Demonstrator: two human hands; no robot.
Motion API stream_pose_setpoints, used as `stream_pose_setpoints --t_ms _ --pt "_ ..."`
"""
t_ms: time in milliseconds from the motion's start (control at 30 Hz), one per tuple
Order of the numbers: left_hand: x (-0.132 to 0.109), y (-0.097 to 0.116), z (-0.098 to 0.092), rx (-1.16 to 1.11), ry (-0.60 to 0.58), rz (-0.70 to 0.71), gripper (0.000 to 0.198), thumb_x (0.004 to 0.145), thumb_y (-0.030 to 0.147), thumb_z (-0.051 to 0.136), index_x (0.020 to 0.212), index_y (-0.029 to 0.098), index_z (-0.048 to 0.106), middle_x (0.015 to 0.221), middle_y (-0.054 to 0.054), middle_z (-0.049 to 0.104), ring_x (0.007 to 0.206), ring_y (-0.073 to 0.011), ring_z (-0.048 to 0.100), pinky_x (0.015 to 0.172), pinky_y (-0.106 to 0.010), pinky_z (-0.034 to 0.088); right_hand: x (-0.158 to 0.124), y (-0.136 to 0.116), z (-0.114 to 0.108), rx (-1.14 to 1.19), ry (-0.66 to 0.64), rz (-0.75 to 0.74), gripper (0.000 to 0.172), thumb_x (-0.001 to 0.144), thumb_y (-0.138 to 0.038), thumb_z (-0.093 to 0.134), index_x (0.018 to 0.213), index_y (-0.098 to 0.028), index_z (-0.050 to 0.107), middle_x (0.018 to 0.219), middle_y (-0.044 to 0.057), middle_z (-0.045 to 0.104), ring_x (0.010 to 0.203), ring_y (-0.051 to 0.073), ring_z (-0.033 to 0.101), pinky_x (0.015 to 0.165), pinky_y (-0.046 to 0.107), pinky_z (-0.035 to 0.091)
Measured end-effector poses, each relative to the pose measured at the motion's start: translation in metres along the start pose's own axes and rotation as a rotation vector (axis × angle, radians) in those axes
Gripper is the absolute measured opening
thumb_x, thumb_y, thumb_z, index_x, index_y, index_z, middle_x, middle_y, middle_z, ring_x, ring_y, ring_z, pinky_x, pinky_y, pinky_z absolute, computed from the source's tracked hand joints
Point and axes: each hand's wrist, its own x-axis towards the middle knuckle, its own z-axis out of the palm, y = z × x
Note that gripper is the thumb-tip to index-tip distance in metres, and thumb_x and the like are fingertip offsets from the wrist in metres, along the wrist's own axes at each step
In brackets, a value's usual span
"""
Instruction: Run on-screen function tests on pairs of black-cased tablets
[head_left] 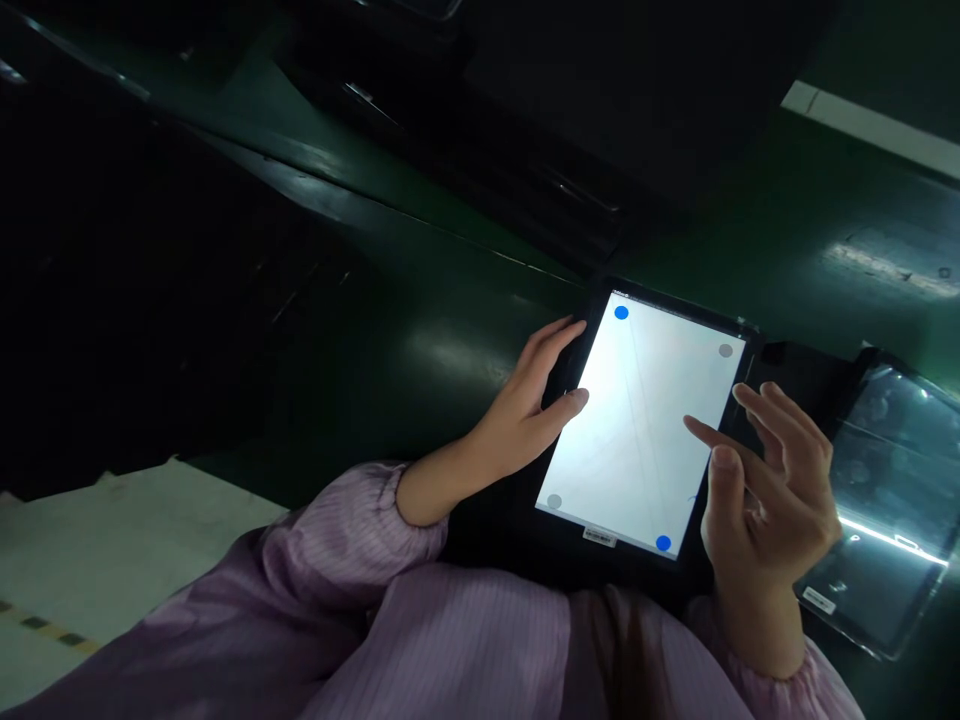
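A lit tablet (637,430) with a white screen sits in front of me, tilted. Its screen shows blue dots at the upper left and lower right and grey dots at the other two corners. A small barcode label (600,537) is on its bottom edge. My left hand (529,405) grips the tablet's left edge, thumb over the front and fingers along the side. Over the right part of the screen, my right hand (776,490) points its index finger, the other fingers loosely apart. Whether that fingertip touches the glass I cannot tell.
A second tablet (892,500), its screen dark and reflective, lies at the right with a label near its lower edge. Both are on a dark green surface (450,340). Black shapes stand beyond, and a pale floor (135,550) shows at lower left.
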Motion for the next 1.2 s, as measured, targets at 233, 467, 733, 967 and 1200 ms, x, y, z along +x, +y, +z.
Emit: stream_pose_setpoints --t_ms 233,467,733,967,1200 --pt "0.001 0.0 0.001 0.05 0.024 0.013 0.058 0.104 0.03 0.048 0.161 0.032 0.038 0.173 -0.008 0.033 0.164 -0.0318 0.028 0.133 -0.058 0.028 0.001 -0.001 0.0 0.002 -0.01 0.003 0.022 0.099 -0.011 0.063 0.106 -0.021 0.081 0.13 0.009 0.073 0.133 0.033 0.065 0.09 0.046 0.066" --pt "-0.001 -0.002 0.008 0.087 -0.062 0.022 0.098 0.093 0.058 0.073 0.169 0.034 0.017 0.18 -0.013 0.009 0.166 -0.0443 0.01 0.128 -0.067 0.032 0.001 -0.001 0.0 0.013 -0.005 -0.01 0.02 0.099 -0.01 0.064 0.105 -0.02 0.081 0.129 0.009 0.073 0.132 0.031 0.066 0.09 0.043 0.066" --pt "-0.001 -0.002 0.001 -0.018 0.021 0.06 0.062 0.106 0.05 0.058 0.161 0.032 0.037 0.174 -0.01 0.028 0.163 -0.0316 0.029 0.133 -0.055 0.029 0.013 0.0 0.0 -0.137 -0.13 -0.016 0.022 0.102 -0.015 0.061 0.114 -0.017 0.079 0.141 0.016 0.065 0.146 0.04 0.051 0.111 0.059 0.052" --pt "0.0 -0.006 0.001 -0.012 0.044 0.093 0.054 0.109 0.047 0.05 0.159 0.029 0.042 0.172 -0.01 0.033 0.161 -0.0296 0.032 0.134 -0.053 0.027 0.015 0.001 0.003 -0.18 -0.197 -0.006 0.026 0.102 -0.016 0.061 0.122 -0.022 0.078 0.156 0.014 0.055 0.153 0.045 0.039 0.119 0.068 0.04" --pt "0.0 -0.005 -0.001 -0.002 0.046 0.094 0.053 0.11 0.049 0.047 0.158 0.029 0.043 0.171 -0.01 0.036 0.16 -0.0282 0.034 0.134 -0.051 0.028 0.013 0.003 0.0 -0.153 -0.133 0.041 0.028 0.104 -0.018 0.059 0.122 -0.022 0.079 0.151 0.013 0.06 0.152 0.042 0.043 0.118 0.064 0.044"
